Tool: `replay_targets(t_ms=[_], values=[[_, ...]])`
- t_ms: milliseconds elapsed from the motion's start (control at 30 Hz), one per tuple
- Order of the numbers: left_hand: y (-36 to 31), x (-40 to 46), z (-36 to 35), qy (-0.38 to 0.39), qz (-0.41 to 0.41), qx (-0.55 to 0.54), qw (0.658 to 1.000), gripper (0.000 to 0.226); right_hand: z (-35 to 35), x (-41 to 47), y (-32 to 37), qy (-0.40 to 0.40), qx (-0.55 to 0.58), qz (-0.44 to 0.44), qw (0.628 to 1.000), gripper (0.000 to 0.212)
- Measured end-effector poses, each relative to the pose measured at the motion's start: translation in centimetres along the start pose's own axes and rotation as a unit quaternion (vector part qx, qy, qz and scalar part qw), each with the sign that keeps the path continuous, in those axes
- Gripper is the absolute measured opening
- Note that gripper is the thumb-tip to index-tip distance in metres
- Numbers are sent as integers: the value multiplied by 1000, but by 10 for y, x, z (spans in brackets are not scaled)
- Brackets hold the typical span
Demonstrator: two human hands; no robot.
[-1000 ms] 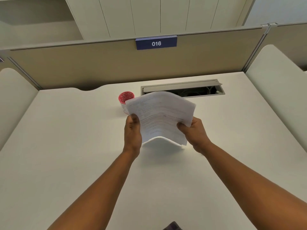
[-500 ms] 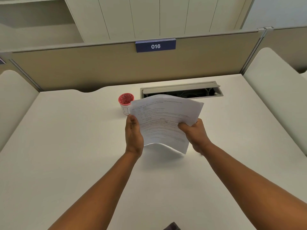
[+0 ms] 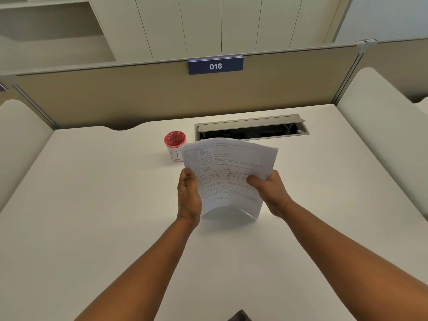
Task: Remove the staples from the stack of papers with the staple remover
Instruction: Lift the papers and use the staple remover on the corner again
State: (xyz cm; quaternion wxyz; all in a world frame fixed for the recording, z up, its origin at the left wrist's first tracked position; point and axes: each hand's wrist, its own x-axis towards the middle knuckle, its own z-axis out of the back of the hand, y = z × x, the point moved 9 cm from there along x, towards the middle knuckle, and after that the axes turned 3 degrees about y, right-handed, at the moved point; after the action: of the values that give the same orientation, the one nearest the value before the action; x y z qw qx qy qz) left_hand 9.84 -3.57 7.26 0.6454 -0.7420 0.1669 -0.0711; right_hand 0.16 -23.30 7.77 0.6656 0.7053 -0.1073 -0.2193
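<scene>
A stack of printed white papers (image 3: 228, 174) is held up above the desk, bowed so its near edge curls upward. My left hand (image 3: 188, 195) grips its left edge with the thumb on top. My right hand (image 3: 269, 191) grips the right edge, thumb pressed on the top sheet. No staple remover is visible, and I cannot make out any staple on the sheets.
A small cup with a red rim (image 3: 175, 145) stands on the white desk (image 3: 92, 205) just left of the papers' far corner. Behind them lies an open cable tray slot (image 3: 252, 129). A beige partition (image 3: 139, 96) closes the back. A dark object (image 3: 239, 317) peeks in at the bottom edge.
The papers have tipped and spread a little to the right, with both hands holding on; the camera view has tilted slightly upward.
</scene>
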Motion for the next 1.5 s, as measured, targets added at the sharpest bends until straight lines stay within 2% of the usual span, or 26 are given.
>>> replay_targets(t_ms=[233,467,633,800,900,967,1000,1067,1133,1200,1367,1500], values=[[6,-2,-3,27,11,35,999,37,7,0,-11,-6,2,-27,1000,31],[23,-2,1,75,104,102,986,32,18,-1,-32,-11,19,-107,994,31],[13,6,9,45,96,100,989,24,10,-5,-54,57,1,-164,985,33],[19,11,15,6,124,94,988,27,6,-7,-77,82,-19,-192,978,35],[26,10,18,-5,126,114,985,29,13,-1,-73,45,-22,-154,987,40],[31,10,18,1,130,133,983,29,22,6,-55,-22,-64,-83,994,57],[33,9,17,8,132,140,981,29,27,8,-42,-59,-136,-42,988,68],[36,8,13,26,133,155,979,30,25,12,-13,-95,-344,41,933,79],[36,8,6,51,123,181,974,30,0,15,10,-59,-493,130,858,69],[36,8,-2,74,116,206,969,31,-27,20,18,12,-542,159,825,54],[42,6,-20,139,106,252,952,31,-57,26,14,115,-530,114,832,30],[46,4,-24,155,95,256,950,27,-57,27,6,132,-491,82,857,23]])
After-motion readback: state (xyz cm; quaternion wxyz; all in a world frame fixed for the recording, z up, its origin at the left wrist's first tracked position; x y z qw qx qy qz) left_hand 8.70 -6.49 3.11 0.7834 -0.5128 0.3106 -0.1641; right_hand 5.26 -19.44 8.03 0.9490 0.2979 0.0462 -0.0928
